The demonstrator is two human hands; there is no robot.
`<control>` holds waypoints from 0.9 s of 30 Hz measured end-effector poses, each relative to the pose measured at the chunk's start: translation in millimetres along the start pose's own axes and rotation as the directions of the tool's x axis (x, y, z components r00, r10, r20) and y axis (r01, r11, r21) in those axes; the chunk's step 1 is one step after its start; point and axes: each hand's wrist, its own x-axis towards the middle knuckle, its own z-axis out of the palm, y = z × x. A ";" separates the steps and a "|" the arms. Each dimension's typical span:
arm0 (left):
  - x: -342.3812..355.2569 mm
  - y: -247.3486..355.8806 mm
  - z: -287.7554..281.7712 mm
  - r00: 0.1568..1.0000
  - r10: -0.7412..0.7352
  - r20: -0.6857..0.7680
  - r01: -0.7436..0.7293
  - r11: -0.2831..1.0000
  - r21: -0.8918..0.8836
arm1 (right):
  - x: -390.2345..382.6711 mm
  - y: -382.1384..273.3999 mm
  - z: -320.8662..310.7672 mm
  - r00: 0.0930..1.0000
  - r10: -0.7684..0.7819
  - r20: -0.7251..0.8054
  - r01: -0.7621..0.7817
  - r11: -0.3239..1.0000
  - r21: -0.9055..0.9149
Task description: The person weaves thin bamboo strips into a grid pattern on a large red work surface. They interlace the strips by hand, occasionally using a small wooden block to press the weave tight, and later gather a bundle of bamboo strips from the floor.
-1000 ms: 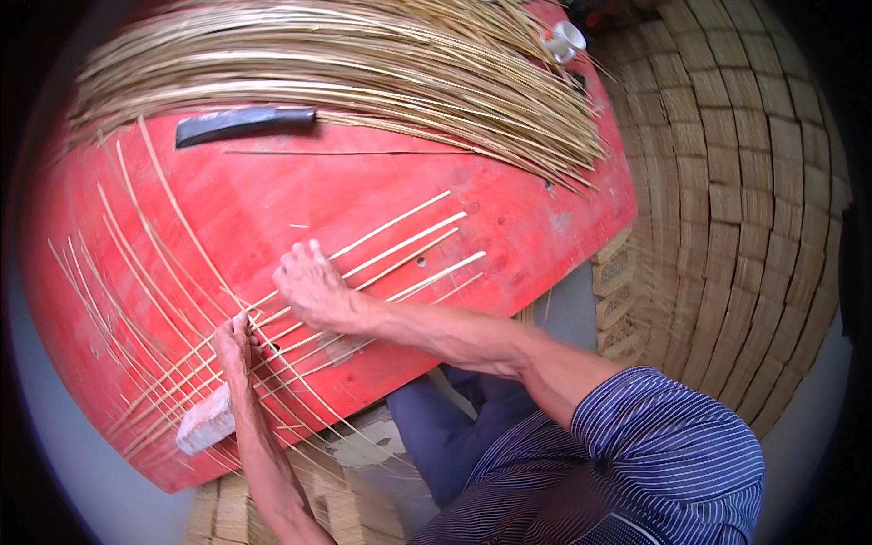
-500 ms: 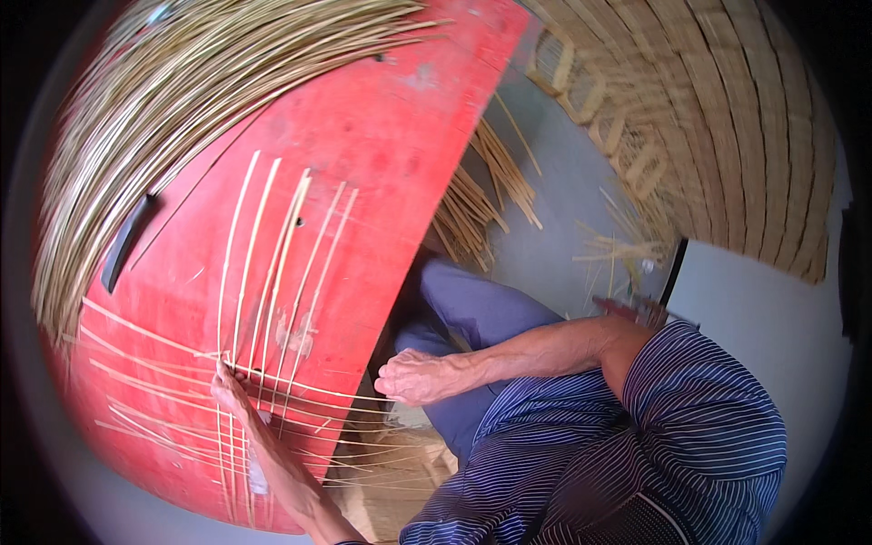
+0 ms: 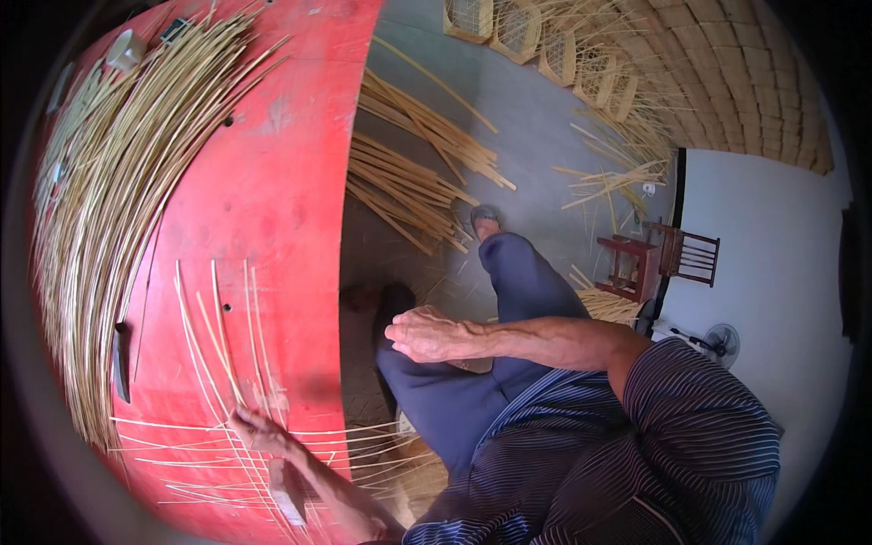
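Note:
On the red board (image 3: 282, 195), thin pale bamboo strips (image 3: 218, 333) stand lengthwise and cross other strips (image 3: 173, 442) in an open lattice. My left hand (image 3: 261, 432) is closed at the upper edge of this crossing, its fingers on the lengthwise strips. Beside its wrist a pale block (image 3: 288, 491) rests on the lattice. My right hand (image 3: 422, 334) is closed above my thigh, off the board; its fingertips are turned away, and I see no strip coming out of it. Crossing strips run past the board's right edge, below that hand.
A thick bundle of long strips (image 3: 118, 236) covers the board's left side, with a white cup (image 3: 126, 51) at its far end. A black-handled tool (image 3: 122, 363) lies alongside. Floor bundles (image 3: 409, 182), woven baskets (image 3: 518, 29) and a wooden chair (image 3: 631, 268) stand beyond.
My right hand has risen away from the strip end it was at. My left hand has shifted slightly down and right, and the lengthwise strips now slant. The view has turned.

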 end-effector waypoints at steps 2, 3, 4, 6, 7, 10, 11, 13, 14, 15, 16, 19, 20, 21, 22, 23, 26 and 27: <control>-30.5 79.5 54.5 0.980 0.183 0.076 -0.172 0.976 -0.134 | -1.5 27.1 -17.0 0.995 0.039 0.087 -0.041 0.999 0.016; -42.2 108.3 80.6 0.930 0.331 0.158 -0.357 0.914 0.190 | -3.2 50.4 -19.8 0.998 0.042 0.036 -0.043 0.999 0.025; -48.7 140.1 114.4 0.891 0.432 0.142 -0.426 0.902 -0.068 | -1.5 74.2 -22.0 0.999 0.036 -0.015 -0.036 0.998 0.046; -56.0 192.7 176.4 0.879 0.436 0.195 -0.423 0.900 -0.106 | -0.4 123.3 -44.4 0.994 0.059 -0.090 -0.054 0.997 0.052; -49.7 216.6 204.9 0.845 0.509 0.162 -0.502 0.860 -0.087 | 0.4 150.8 -61.2 0.985 0.126 -0.119 -0.118 0.990 0.075; -20.8 248.1 282.2 0.878 0.476 0.051 -0.472 0.878 -0.076 | 7.1 279.4 -94.0 0.949 0.206 -0.238 -0.224 0.973 -0.049; -15.8 262.1 298.0 0.881 0.465 0.090 -0.469 0.883 0.032 | 6.1 324.0 -111.1 0.925 0.272 -0.266 -0.298 0.953 -0.060; -4.5 242.4 332.9 0.850 0.525 -0.055 -0.509 0.843 0.176 | 16.3 397.2 -155.4 0.845 0.505 -0.173 -0.516 0.856 -0.019; 0.9 235.4 347.6 0.868 0.491 -0.074 -0.477 0.867 0.147 | 11.3 457.0 -165.6 0.813 0.526 -0.249 -0.561 0.823 -0.093; 4.3 231.4 353.2 0.885 0.457 -0.088 -0.445 0.886 0.127 | 5.6 514.5 -169.8 0.780 0.539 -0.317 -0.604 0.782 -0.156; 3.1 233.2 351.1 0.909 0.408 -0.089 -0.394 0.909 0.138 | 9.4 554.7 -185.5 0.737 0.620 -0.268 -0.666 0.732 -0.139; -4.2 257.4 333.9 0.944 0.326 -0.060 -0.291 0.903 0.316 | 23.9 646.6 -214.3 0.702 0.674 -0.229 -0.710 0.686 -0.159; -3.3 254.7 338.4 0.929 0.365 -0.059 -0.316 0.866 0.387 | 23.2 681.9 -221.6 0.705 0.650 -0.284 -0.704 0.688 -0.174; -7.3 258.1 345.7 0.947 0.314 -0.071 -0.245 0.847 0.472 | 26.9 709.3 -227.2 0.704 0.624 -0.340 -0.701 0.687 -0.192; -9.0 260.5 350.5 0.953 0.296 -0.066 -0.231 0.847 0.478 | 34.8 735.2 -230.1 0.717 0.599 -0.357 -0.687 0.696 -0.210; -11.5 262.6 350.1 0.958 0.281 -0.061 -0.215 0.841 0.497 | 46.0 751.5 -231.8 0.733 0.575 -0.364 -0.667 0.711 -0.222; -7.2 259.1 345.8 0.960 0.273 -0.062 -0.198 0.819 0.539 | 80.9 792.4 -238.3 0.762 0.524 -0.380 -0.628 0.741 -0.238; -4.2 253.9 344.1 0.914 0.404 -0.044 -0.305 0.754 0.582 | 89.8 802.9 -238.9 0.767 0.514 -0.384 -0.620 0.746 -0.242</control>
